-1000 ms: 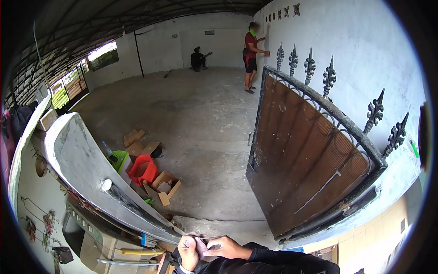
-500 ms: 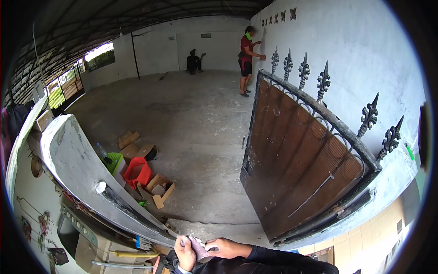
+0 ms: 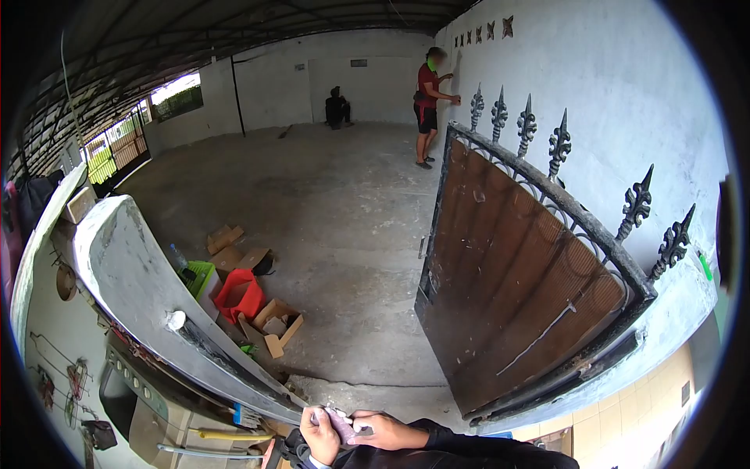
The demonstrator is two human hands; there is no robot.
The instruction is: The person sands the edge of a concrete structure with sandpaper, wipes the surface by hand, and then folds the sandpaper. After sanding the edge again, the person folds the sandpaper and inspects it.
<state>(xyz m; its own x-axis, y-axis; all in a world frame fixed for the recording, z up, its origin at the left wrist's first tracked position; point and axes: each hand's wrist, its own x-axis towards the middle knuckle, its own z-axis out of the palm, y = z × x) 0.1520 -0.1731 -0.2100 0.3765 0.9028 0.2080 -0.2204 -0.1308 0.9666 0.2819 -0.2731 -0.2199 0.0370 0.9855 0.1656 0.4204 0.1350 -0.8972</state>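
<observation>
Both hands on a small pinkish sheet

My left hand [image 3: 322, 434] and right hand [image 3: 384, 431] pinched the sheet [image 3: 341, 423] between them, low by the wall [image 3: 133, 273]; it looked light, floppy, best gripped at its edges.

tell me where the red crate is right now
In the head view the red crate sits on the concrete floor at lower left, between the green basket and an open cardboard box.

I look out over a bare concrete floor [image 3: 328, 203] under a dark corrugated roof [image 3: 234, 23], ringed by whitewashed walls [image 3: 609, 102]. Daylight enters through an opening [image 3: 176, 90] on the far left. A brown spiked iron gate [image 3: 516, 273] stands open; cardboard boxes [image 3: 273, 320] lie scattered.
</observation>
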